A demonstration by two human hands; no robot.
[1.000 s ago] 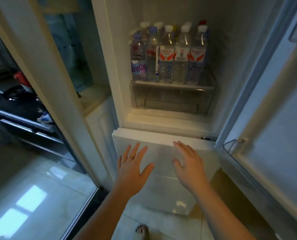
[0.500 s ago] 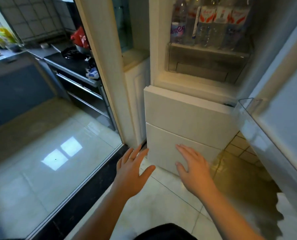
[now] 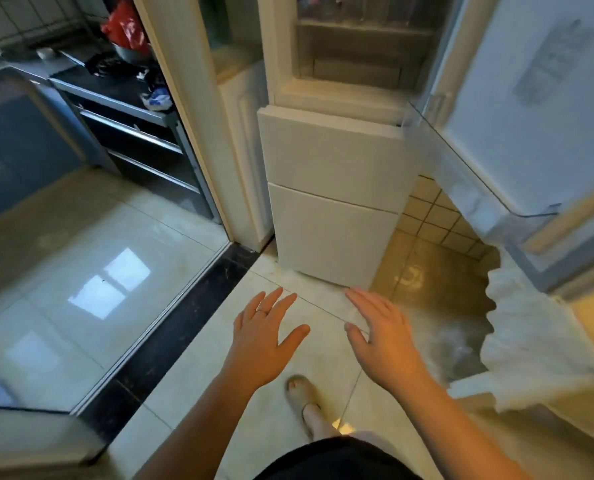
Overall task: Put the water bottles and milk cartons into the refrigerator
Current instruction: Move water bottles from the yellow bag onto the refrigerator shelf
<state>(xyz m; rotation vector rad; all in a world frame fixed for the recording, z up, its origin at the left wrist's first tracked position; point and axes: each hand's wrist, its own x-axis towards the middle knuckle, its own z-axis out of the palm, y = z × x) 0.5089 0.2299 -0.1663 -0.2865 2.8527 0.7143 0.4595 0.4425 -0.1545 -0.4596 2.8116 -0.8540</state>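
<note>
The white refrigerator (image 3: 330, 157) stands ahead with its upper compartment open; the upper door (image 3: 538, 109) swings out to the right. Only the bottoms of the water bottles (image 3: 358, 8) show at the top edge, above a clear drawer (image 3: 358, 60). The two lower white drawer fronts are closed. My left hand (image 3: 264, 341) and my right hand (image 3: 382, 337) hover over the floor tiles in front of the fridge, fingers spread, holding nothing. No milk cartons are in view.
A sliding-door track (image 3: 171, 327) and door frame (image 3: 184, 98) separate this spot from a kitchen on the left with a dark counter (image 3: 115, 88) and a red bag (image 3: 126, 26). A white lace-edged cloth (image 3: 531, 337) hangs at the right. My foot (image 3: 302, 393) is on the tiles.
The view has tilted down and drawn back from the fridge; the bottles have slid to the top edge. Both hands stay spread and empty, now over the floor instead of the drawer fronts.
</note>
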